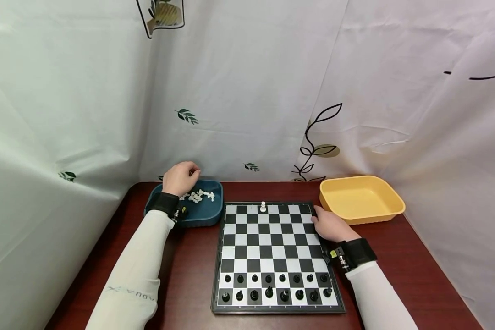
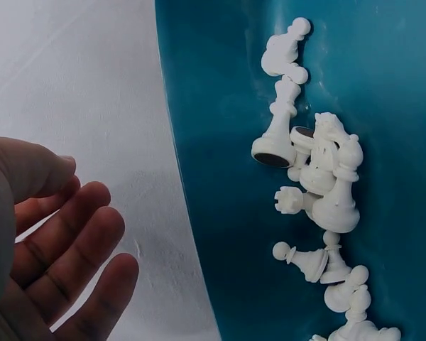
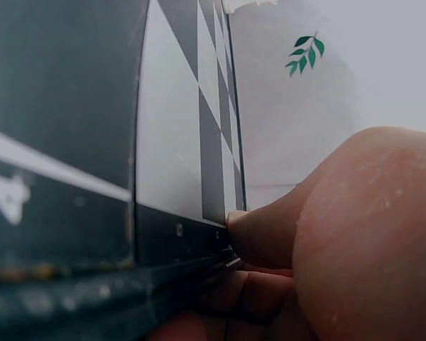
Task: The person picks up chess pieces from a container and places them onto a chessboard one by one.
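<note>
My left hand (image 1: 182,178) hovers over the blue tray (image 1: 202,219) with its fingers loosely bent. In the left wrist view the thumb and fingers (image 2: 99,284) show nothing between them, and white chess pieces (image 2: 337,202) lie in a jumble in the tray. With thumb on top and fingers at the side, my right hand (image 1: 333,225) grips the right edge of the chessboard (image 1: 266,252). One white chess piece (image 1: 263,207) stands on the board's far row. Black chess pieces (image 1: 269,292) fill the two near rows.
A yellow tray (image 1: 363,199) sits at the back right, beyond my right hand. The dark red table (image 1: 189,284) meets a pale patterned cloth (image 1: 239,91) at its back and sides.
</note>
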Demonstrator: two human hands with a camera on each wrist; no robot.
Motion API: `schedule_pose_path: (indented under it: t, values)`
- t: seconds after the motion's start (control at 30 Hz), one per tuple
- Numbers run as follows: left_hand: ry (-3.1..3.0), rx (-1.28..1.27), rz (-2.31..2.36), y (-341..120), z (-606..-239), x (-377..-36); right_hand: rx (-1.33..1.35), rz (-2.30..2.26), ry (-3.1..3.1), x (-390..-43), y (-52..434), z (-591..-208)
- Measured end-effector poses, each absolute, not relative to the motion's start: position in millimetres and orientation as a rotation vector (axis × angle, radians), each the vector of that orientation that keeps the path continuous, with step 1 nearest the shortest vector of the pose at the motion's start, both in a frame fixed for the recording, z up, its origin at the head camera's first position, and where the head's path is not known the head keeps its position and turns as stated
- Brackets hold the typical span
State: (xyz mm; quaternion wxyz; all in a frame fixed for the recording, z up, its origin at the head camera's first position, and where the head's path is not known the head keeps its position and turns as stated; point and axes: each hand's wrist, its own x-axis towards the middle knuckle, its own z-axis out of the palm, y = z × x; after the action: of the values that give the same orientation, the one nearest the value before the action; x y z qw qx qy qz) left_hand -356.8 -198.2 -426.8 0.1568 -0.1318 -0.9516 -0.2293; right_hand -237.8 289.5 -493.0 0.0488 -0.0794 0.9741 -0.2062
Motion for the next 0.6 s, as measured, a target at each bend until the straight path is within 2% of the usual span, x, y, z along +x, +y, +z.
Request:
schedule_pose_path:
  t: [0.3,0.6]
  values:
    - [-2.702,-0.382,-0.614,-195,-433,-366,-0.222,-0.648,2.972,-238,291,-494]
    - [-2.746,-0.445,-0.600,-195,-458,-365,-0.226,-0.653,2.974,-240,291,-497]
